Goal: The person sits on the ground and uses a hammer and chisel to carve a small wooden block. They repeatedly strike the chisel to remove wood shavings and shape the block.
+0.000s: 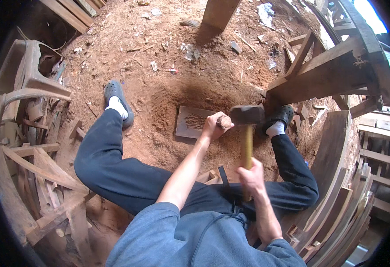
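Note:
My left hand is closed round the handle of a chisel. Its round wooden butt points up toward me, and the blade is hidden below the fist. Beneath that hand a flat wooden board lies on the ground, its middle marked by rough gouges. In my right hand is a hammer, gripped low on its yellow handle. The dark, heavy head is up beside the chisel's butt, just to its right, and looks apart from it.
Sawdust and chips cover the ground. My legs spread around the board. A plastic chair and wood offcuts stand at left. A wooden post rises at the far side, a timber frame at far right, and stacked planks at near right.

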Demonstrator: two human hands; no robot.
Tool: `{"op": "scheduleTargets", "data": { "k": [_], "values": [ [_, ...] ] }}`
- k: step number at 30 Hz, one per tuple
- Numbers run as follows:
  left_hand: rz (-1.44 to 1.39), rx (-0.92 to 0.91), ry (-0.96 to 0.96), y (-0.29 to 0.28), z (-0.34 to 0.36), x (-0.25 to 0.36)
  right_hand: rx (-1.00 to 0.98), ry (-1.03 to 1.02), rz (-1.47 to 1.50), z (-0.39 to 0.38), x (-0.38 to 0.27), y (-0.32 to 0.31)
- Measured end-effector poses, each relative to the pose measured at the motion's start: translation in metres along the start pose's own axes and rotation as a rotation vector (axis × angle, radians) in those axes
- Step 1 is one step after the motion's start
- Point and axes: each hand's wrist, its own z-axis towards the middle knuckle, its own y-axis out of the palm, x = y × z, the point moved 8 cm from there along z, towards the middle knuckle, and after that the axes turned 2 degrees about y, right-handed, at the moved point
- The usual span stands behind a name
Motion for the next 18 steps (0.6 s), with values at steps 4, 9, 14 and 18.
{"op": "scheduleTargets", "data": {
  "k": [4,9,14,18],
  "values": [
    [0.002,0.033,-0.038,-0.001,-0.001,0.002,0.23,-0.295,0.042,-0.037,-0.084,-0.067],
    [0.042,0.067,-0.041,-0.002,-0.001,0.001,0.357,-0.941,0.445,-0.109,-0.18,-0.117],
    [-0.039,0.131,-0.029,0.0,-0.002,-0.017,0.645,-0.75,-0.123,-0.063,-0.127,-0.05],
    [-0.387,0.102,-0.287,0.014,-0.015,-0.047,0.208,0.082,-0.72,0.021,-0.015,0.008]
  ]
}}
